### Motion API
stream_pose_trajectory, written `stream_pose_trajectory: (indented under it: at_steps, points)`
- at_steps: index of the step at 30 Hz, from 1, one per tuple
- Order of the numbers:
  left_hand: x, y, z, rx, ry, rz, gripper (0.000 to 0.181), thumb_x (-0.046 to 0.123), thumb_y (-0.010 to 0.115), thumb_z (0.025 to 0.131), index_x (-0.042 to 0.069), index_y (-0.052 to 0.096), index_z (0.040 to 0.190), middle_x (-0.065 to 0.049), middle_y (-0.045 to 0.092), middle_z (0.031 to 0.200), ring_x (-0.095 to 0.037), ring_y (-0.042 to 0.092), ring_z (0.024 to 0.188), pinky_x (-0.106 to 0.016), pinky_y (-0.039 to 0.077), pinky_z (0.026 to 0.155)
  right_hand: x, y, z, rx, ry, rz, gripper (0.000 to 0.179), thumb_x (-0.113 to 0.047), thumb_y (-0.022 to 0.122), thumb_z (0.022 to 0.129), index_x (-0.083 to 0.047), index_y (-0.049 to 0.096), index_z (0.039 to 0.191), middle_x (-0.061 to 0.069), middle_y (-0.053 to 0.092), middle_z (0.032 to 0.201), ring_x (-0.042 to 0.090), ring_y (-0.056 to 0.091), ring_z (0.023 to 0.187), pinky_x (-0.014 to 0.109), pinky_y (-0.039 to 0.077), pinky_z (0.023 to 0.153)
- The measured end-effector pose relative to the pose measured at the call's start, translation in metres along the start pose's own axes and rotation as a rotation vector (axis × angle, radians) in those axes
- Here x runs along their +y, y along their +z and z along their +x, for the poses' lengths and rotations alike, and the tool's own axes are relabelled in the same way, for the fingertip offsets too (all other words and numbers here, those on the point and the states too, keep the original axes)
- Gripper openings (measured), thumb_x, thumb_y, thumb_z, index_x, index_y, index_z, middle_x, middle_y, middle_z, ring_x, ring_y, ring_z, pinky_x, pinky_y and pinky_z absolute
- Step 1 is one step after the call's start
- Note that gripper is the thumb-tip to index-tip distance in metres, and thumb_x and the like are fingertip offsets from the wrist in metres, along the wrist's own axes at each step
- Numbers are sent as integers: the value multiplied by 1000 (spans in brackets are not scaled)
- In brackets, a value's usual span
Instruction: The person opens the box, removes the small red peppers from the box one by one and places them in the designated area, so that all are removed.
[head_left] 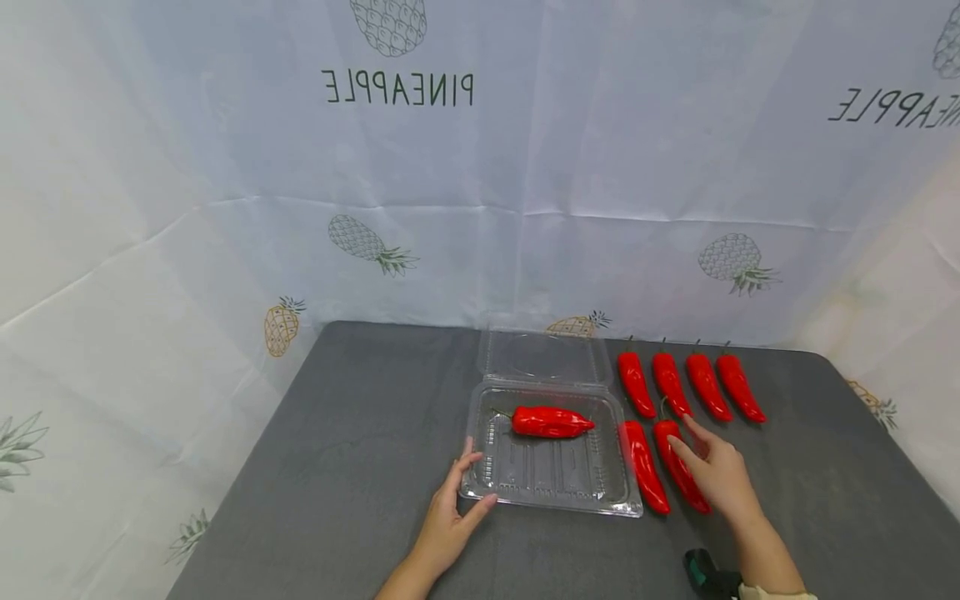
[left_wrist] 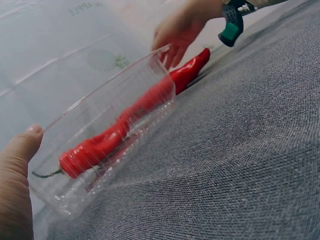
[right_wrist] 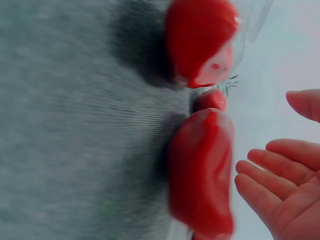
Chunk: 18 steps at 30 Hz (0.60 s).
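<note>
A clear plastic clamshell box [head_left: 630,505] stands with its lid laid back. Inside its base, toward the back, one red chili pepper [head_left: 551,422] lies crosswise, stem to the left. My left hand [head_left: 444,521] touches the box's front left corner, fingers along the left side and thumb by the front edge. Over a red pepper [head_left: 684,477] right of the box hovers my right hand [head_left: 722,477]. In the right wrist view its fingers are spread and hold nothing. Another pepper [head_left: 645,471] lies between that one and the box's right wall.
Behind the right hand several red peppers [head_left: 735,387] form a row, stems toward the back. The box's lid [head_left: 543,358] reaches the back of the grey table [head_left: 360,433]. A pineapple-print cloth [head_left: 465,158] hangs behind. A black and green strapped device [head_left: 703,571] sits by the right wrist.
</note>
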<state>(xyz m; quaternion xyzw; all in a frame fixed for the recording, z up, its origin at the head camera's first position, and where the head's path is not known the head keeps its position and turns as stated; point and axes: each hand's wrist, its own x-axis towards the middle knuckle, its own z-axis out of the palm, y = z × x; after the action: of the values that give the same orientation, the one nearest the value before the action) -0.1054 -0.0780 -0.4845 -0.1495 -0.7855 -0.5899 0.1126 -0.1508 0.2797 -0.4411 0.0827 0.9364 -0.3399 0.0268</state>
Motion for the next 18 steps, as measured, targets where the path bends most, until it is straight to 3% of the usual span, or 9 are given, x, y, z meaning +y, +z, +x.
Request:
stream_pose_trajectory:
  at_steps: [5, 6, 8, 18]
  points:
    - [-6, 2, -2, 12, 7, -2, 51, 7, 69, 81, -3, 49, 127, -22, 35, 146, -37, 31, 133, -5, 17, 104, -10, -5, 2, 2, -45, 22, 66, -41, 50, 94, 0, 32, 143, 32, 41, 137, 49, 44, 117, 58, 43, 93]
    - [-6, 2, -2, 13, 17, 0, 50, 7, 69, 81, -3, 49, 126, -23, 36, 145, -37, 31, 133, -5, 17, 104, -12, -6, 3, 1, -57, 35, 65, -40, 50, 94, 0, 33, 143, 33, 32, 142, 51, 40, 122, 61, 38, 96]
    - [3, 0, 0, 22, 32, 5, 49, 3, 69, 80, -6, 49, 124, -27, 37, 143, -40, 33, 131, -4, 19, 103, -18, -7, 6, 6, -76, 53, 64, -40, 51, 94, -1, 34, 143, 31, 33, 143, 51, 39, 124, 59, 38, 97]
    - [4, -1, 1, 3, 14, -9, 51, 5, 69, 81, -6, 48, 126, -26, 35, 144, -33, 31, 133, -5, 20, 104, -53, -6, 21, 13, -225, 174, 60, -32, 60, 90, -1, 42, 138, 24, 44, 140, 45, 43, 126, 49, 41, 96]
